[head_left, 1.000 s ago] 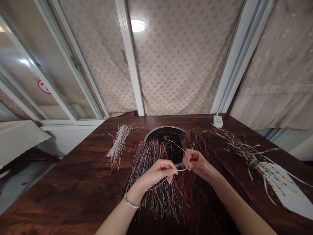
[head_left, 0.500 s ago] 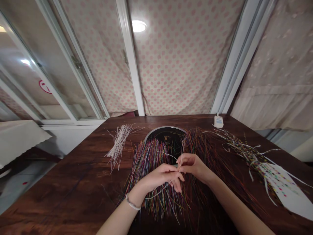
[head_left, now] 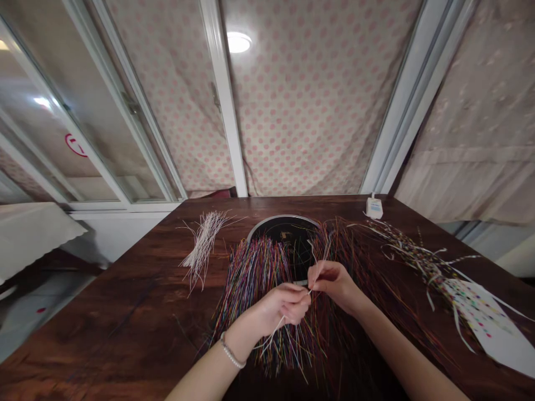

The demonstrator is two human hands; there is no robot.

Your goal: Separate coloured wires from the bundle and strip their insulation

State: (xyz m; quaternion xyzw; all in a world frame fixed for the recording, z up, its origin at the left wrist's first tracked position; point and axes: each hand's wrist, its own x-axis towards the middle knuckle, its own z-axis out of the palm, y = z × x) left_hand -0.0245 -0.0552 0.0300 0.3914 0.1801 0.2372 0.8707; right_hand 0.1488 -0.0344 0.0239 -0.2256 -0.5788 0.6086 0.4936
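We're pinching white cord (head_left: pixel 276 329) in our left hand (head_left: pixel 288 303) and right hand (head_left: pixel 332 284), close together, just above the coloured strands (head_left: pixel 254 273)!

One left hand (head_left: pixel 285 305) and one right hand (head_left: pixel 332 283) make two, with one bracelet (head_left: pixel 228 352) and some white strands (head_left: pixel 275 332) too fine to count. One white bundle (head_left: pixel 204 239), one multicoloured bundle (head_left: pixel 257 273), one reddish bundle (head_left: pixel 355 250) and one spotted bundle (head_left: pixel 422 264) make four. There are also one counter (head_left: pixel 104 312), one black disc (head_left: pixel 273 227), one sheet (head_left: pixel 504 342) and one box (head_left: pixel 374 208).
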